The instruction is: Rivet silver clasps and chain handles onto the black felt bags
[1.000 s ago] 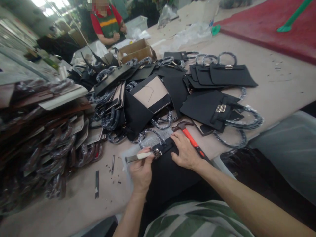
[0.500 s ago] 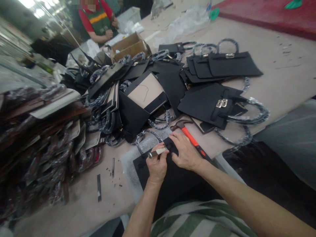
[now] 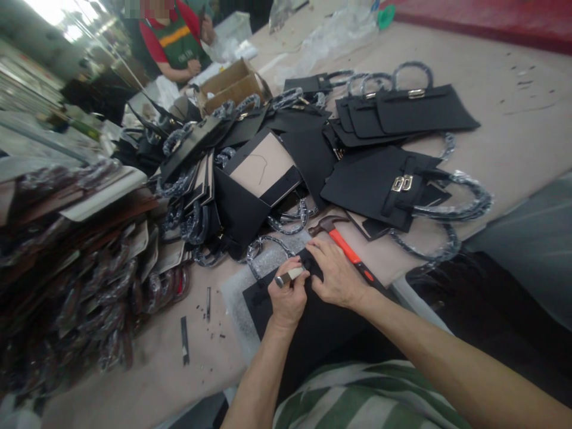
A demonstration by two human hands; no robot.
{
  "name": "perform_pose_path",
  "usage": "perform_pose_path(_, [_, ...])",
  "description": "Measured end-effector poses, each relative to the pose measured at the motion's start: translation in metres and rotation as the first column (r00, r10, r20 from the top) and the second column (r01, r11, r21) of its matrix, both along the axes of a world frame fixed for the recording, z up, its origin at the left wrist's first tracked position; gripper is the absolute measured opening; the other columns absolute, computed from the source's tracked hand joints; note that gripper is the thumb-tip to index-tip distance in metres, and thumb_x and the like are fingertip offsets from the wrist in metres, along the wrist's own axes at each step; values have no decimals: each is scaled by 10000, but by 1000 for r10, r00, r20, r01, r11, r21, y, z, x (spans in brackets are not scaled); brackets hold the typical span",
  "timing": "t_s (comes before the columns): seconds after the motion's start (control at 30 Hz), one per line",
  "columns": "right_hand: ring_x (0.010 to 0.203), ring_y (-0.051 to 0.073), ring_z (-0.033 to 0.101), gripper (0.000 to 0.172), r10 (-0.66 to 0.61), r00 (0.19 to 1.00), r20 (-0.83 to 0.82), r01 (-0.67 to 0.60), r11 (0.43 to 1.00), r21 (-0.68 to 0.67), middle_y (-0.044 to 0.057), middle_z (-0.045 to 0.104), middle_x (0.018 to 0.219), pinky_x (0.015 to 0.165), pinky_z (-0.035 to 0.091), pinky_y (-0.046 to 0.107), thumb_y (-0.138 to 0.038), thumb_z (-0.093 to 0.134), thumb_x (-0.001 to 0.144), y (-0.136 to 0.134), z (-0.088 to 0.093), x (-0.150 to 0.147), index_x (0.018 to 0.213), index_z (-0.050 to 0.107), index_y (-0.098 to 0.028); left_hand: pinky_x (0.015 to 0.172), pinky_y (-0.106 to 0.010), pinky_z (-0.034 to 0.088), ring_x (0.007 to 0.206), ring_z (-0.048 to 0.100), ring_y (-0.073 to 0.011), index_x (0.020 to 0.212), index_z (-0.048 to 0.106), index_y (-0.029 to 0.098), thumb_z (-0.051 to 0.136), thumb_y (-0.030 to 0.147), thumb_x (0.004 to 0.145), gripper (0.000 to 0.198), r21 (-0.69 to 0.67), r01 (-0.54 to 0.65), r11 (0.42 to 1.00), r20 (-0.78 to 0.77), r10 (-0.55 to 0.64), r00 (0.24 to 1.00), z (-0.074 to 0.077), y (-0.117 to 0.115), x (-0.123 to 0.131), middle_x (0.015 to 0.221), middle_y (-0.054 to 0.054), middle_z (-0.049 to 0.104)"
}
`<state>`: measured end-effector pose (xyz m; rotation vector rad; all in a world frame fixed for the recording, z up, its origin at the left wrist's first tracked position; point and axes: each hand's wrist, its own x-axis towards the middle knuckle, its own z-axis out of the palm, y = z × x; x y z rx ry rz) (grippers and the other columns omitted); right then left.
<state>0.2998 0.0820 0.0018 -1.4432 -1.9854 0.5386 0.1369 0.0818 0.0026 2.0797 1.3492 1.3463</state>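
My left hand (image 3: 288, 301) is closed around a short metal punch-like tool (image 3: 290, 276) with a pale shaft. Its blunt end tilts up to the left; the working tip is hidden by my fingers. Beneath both hands lies a flat black bag panel (image 3: 308, 330), with a plastic-wrapped handle (image 3: 268, 244) looping out at its far edge. My right hand (image 3: 337, 274) rests on this panel beside the tool, thumb and fingers apart. A claw hammer (image 3: 346, 245) with an orange and black handle lies just beyond my right hand.
Black bag panels (image 3: 379, 185) with wrapped handles cover the table ahead. Brown panels (image 3: 89, 262) are stacked at the left. Two slim metal tools (image 3: 185, 339) lie among scraps. A cardboard box (image 3: 235, 86) and a co-worker (image 3: 176, 44) are at the back.
My left hand and the tool have shifted slightly right, and the tool's angle differs a little. My right hand stays in place. The co-worker's one hand has risen.
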Motion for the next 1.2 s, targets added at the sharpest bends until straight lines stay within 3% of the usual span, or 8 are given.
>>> perform_pose_path(0.27, [1338, 357, 444, 632, 5, 1000, 0, -5, 1000, -18, 212, 481, 1435, 1132, 373, 564, -205, 561, 765, 0, 2, 1, 1386, 488, -111, 973, -428, 595, 1057, 728, -223, 977, 684, 188, 649, 182, 899, 87, -74, -23, 997, 46, 26, 999, -4, -1, -3, 1060, -86, 753])
perform_pose_path(0.43, [1345, 354, 443, 628, -5, 1000, 6, 6, 1000, -20, 201, 482, 1436, 1135, 374, 560, -210, 560, 770, 0, 2, 0, 1387, 492, -119, 955, -405, 601, 1019, 735, -213, 965, 677, 184, 631, 182, 908, 73, -48, -8, 999, 22, 9, 1000, -1, 2, 0, 1014, -80, 754])
perform_pose_path(0.73, [1327, 351, 457, 597, -15, 999, 30, 16, 1000, -11, 231, 485, 1440, 1149, 369, 551, -226, 549, 803, -1, 0, 0, 1374, 507, -57, 928, -386, 602, 1011, 729, -210, 967, 670, 179, 601, 159, 911, 91, 38, -114, 993, -83, 117, 990, 1, -4, 13, 988, -82, 749])
perform_pose_path(1.2, [1281, 338, 489, 511, -6, 1000, -30, 7, 1000, 28, 193, 520, 1372, 1088, 426, 539, -204, 546, 818, 1, 3, 0, 1324, 522, -134, 957, -396, 589, 1001, 733, -226, 944, 676, 192, 598, 185, 894, 93, -63, -27, 998, -69, 23, 997, 6, 7, 9, 990, -81, 757])
